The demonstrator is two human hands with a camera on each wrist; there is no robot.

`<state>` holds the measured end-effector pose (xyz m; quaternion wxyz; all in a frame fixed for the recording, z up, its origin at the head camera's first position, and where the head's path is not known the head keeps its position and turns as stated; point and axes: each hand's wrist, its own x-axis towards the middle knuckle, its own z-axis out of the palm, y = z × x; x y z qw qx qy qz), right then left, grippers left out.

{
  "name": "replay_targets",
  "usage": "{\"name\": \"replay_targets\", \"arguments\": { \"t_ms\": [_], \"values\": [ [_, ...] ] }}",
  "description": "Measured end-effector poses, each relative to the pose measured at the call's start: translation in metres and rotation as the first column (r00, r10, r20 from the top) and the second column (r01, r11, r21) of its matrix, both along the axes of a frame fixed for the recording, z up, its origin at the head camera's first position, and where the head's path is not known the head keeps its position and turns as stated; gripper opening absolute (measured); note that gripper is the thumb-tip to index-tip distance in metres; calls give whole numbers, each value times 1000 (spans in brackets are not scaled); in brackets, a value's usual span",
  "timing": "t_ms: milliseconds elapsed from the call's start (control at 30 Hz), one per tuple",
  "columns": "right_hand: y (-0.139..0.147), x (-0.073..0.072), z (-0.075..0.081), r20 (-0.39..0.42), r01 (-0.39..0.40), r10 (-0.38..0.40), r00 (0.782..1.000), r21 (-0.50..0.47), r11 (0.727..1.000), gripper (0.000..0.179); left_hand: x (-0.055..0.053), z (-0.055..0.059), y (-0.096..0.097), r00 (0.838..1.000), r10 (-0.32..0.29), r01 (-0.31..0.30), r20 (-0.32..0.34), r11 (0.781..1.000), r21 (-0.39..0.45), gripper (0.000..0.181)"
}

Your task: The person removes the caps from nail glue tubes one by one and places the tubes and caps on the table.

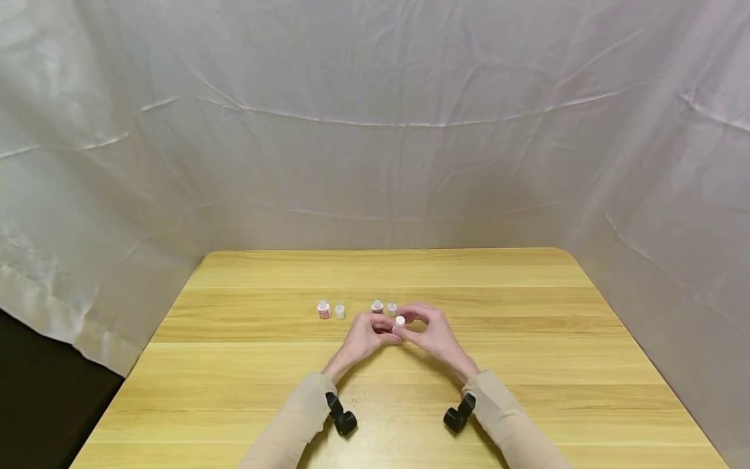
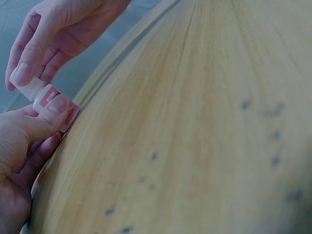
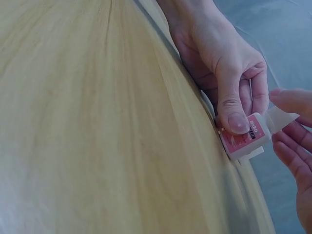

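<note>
A small white bottle with a pink label (image 2: 44, 100) is held between my two hands just above the table. My left hand (image 1: 368, 335) grips its body, the thumb pressed flat on the label. The fingers of my right hand (image 1: 433, 333) pinch the translucent white cap (image 3: 280, 119) on its top. Whether the cap is screwed tight or loose, I cannot tell. Just beyond my hands stands a similar bottle (image 1: 377, 305), with a separate white cap (image 1: 392, 309) to its right. Further left is another pink-labelled bottle (image 1: 324, 311) with a separate cap (image 1: 340, 312) beside it.
The bottles and caps stand in a row on a wood-grain table (image 1: 234, 384). Behind it and at both sides hang pale grey curtains (image 1: 387, 163). A small black camera (image 1: 344, 422) is strapped to each sleeve, low over the table.
</note>
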<state>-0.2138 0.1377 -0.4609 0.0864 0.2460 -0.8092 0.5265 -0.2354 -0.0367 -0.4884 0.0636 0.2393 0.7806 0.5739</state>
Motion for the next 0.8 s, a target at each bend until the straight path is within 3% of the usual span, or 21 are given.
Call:
{"name": "replay_targets", "arguments": {
  "t_ms": [267,533,667,800],
  "values": [
    [-2,0,1,22,72,-73,997,11,997,23,0,-1,0,1000,-3,3,6,1000,4,23],
    [0,0,2,2,0,0,1000,3,1000,23,0,-1,0,1000,10,-10,-1,1000,-2,24],
    [1,-5,-7,-8,-5,4,1000,-7,1000,27,0,-2,0,1000,7,-7,-18,1000,-1,24],
    [2,-14,-22,-8,59,-59,998,25,998,28,-1,-2,0,1000,2,-2,-20,1000,-2,23]
  ]
}}
